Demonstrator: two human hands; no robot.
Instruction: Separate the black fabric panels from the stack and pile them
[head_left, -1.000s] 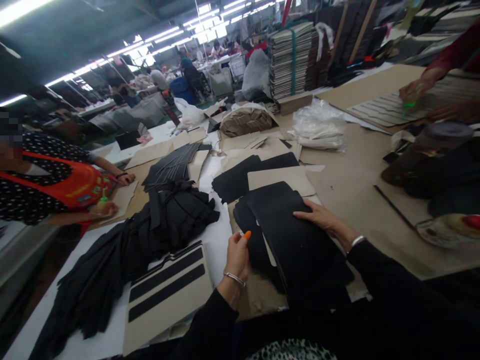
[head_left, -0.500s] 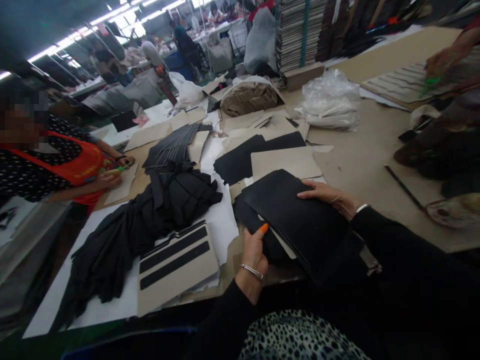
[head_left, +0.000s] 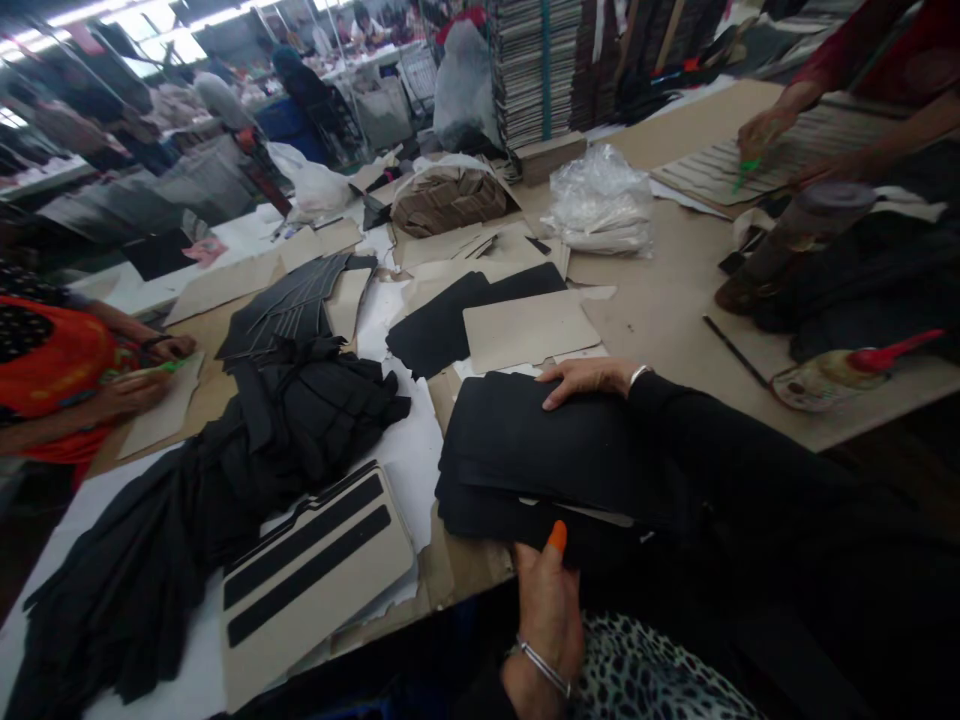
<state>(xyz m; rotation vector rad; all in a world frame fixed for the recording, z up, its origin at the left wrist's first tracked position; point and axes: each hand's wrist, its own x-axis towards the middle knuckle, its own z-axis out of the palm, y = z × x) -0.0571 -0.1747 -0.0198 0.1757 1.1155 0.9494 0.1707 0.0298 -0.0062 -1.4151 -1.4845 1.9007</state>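
Observation:
A stack of black panels [head_left: 555,440] with rounded corners lies at the table's near edge, its layers slightly fanned, a beige strip showing between them. My right hand [head_left: 592,380] rests along the stack's far edge, thumb and fingers gripping there. At the near edge, my left hand [head_left: 551,610] has its thumb, in an orange finger cover, against the panels; the other fingers are hidden below. To the left is a beige board [head_left: 322,590] with two black strips. Just beyond the stack lie another beige board [head_left: 529,325] and black panels [head_left: 435,325].
A heap of black fabric strips [head_left: 300,420] spreads over the left side. A red-tipped bottle [head_left: 832,380] and a black stick [head_left: 735,350] lie right. Co-workers' hands work at left [head_left: 135,390] and far right [head_left: 772,130]. A plastic bag [head_left: 600,200] sits at the back.
The panel stack has been turned and lowered flatter onto the table. My left hand has shifted down to its near edge, my right stays at the far edge. The view has swung right.

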